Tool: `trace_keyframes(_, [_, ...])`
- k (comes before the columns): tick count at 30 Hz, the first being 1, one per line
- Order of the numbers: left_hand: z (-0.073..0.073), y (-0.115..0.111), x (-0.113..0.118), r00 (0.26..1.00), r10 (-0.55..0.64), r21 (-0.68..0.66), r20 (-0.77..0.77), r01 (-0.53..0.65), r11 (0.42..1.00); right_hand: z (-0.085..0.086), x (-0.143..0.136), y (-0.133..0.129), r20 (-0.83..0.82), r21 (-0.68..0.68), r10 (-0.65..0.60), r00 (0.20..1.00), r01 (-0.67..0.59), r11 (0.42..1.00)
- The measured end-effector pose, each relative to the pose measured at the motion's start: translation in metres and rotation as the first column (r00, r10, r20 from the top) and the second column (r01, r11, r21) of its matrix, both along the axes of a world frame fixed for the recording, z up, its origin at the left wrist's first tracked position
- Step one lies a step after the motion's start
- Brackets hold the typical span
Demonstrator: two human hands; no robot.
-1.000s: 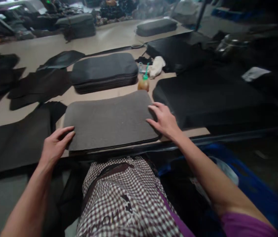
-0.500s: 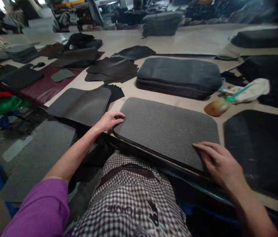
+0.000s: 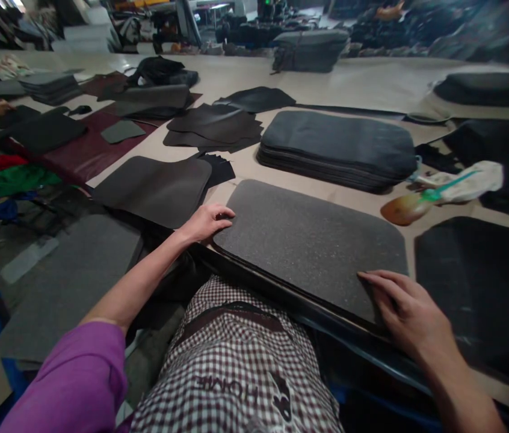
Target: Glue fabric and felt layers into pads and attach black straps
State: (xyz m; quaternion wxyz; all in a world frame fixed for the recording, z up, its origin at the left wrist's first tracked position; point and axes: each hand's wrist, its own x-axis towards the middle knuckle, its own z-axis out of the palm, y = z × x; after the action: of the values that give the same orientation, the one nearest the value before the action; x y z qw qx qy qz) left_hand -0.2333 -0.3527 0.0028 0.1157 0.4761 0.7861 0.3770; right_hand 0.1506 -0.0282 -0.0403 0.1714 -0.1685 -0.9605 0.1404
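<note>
Your single camera rides on your head, looking from above your checked apron (image 3: 236, 361), forward and down. It sits near enough that the apron fills the bottom middle of your view, with the grey sheet (image 3: 308, 240) just beyond the apron. Farther past the apron, you see across the tabletop (image 3: 245, 161), its near edge slanting down toward the apron's right.

Left arm (image 3: 141, 279) stretches forward, the left grip (image 3: 208, 222) loosely curled, thumb (image 3: 224, 224) and forefinger (image 3: 224, 210) slightly parted. Right arm (image 3: 459, 382) slants in from lower right, the right grip's (image 3: 410, 307) fingers (image 3: 387, 278) pointing left.
</note>
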Motion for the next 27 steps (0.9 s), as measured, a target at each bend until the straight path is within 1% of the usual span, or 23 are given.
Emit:
trace_keyframes(4, [-0.006, 0.0, 0.004, 0.988, 0.014, -0.033, -0.153, -0.02, 0.999, 0.0, -0.001, -0.001, -0.005, -0.002, -0.006, 1.0, 0.006, 1.0])
trace_keyframes(6, [-0.007, -0.002, 0.008, 0.969, 0.049, -0.025, -0.243, -0.057, 0.998, -0.001, 0.0, -0.003, -0.008, 0.009, -0.011, 1.0, 0.011, 1.0])
trace_keyframes(8, [-0.008, -0.005, 0.011, 0.948, 0.085, -0.044, -0.305, -0.103, 0.994, -0.003, 0.0, -0.003, -0.019, 0.018, -0.011, 1.0, 0.011, 1.0])
trace_keyframes(11, [-0.002, -0.002, 0.017, 0.93, 0.13, -0.106, -0.344, -0.177, 0.979, -0.008, 0.002, -0.003, -0.042, 0.047, 0.005, 0.999, -0.003, 0.999])
trace_keyframes(13, [0.006, 0.009, 0.023, 0.915, 0.13, -0.111, -0.381, -0.185, 0.976, -0.011, 0.002, -0.002, -0.049, 0.057, 0.017, 0.999, -0.014, 0.998])
trace_keyframes(14, [0.01, 0.018, 0.028, 0.909, 0.101, -0.109, -0.404, -0.158, 0.981, -0.012, 0.001, -0.001, -0.052, 0.053, 0.023, 0.998, -0.021, 0.998])
trace_keyframes(16, [0.017, 0.04, 0.037, 0.893, -0.035, -0.145, -0.448, -0.034, 0.989, -0.011, 0.0, 0.002, -0.062, 0.032, 0.021, 0.998, -0.019, 0.999])
trace_keyframes(18, [0.018, 0.064, 0.044, 0.849, -0.214, -0.237, -0.483, 0.108, 0.965, -0.006, -0.002, 0.001, -0.079, 0.006, -0.002, 0.997, 0.002, 1.0])
trace_keyframes(19, [0.016, 0.074, 0.047, 0.819, -0.283, -0.288, -0.499, 0.151, 0.946, -0.002, -0.003, -0.001, -0.088, -0.013, -0.02, 0.996, 0.019, 1.0])
trace_keyframes(21, [0.006, 0.09, 0.048, 0.764, -0.358, -0.366, -0.537, 0.171, 0.915, 0.007, -0.003, -0.008, -0.097, -0.067, -0.053, 0.994, 0.047, 0.997])
trace_keyframes(24, [-0.014, 0.101, 0.04, 0.713, -0.388, -0.406, -0.584, 0.158, 0.9, 0.021, -0.005, -0.017, -0.1, -0.169, -0.087, 0.991, 0.07, 0.983])
trace_keyframes(26, [-0.027, 0.103, 0.032, 0.684, -0.401, -0.399, -0.609, 0.172, 0.901, 0.03, -0.011, -0.013, -0.106, -0.237, -0.133, 0.985, 0.105, 0.966])
trace_keyframes(27, [-0.032, 0.104, 0.028, 0.671, -0.404, -0.391, -0.621, 0.181, 0.902, 0.034, -0.015, -0.007, -0.118, -0.27, -0.18, 0.977, 0.143, 0.952])
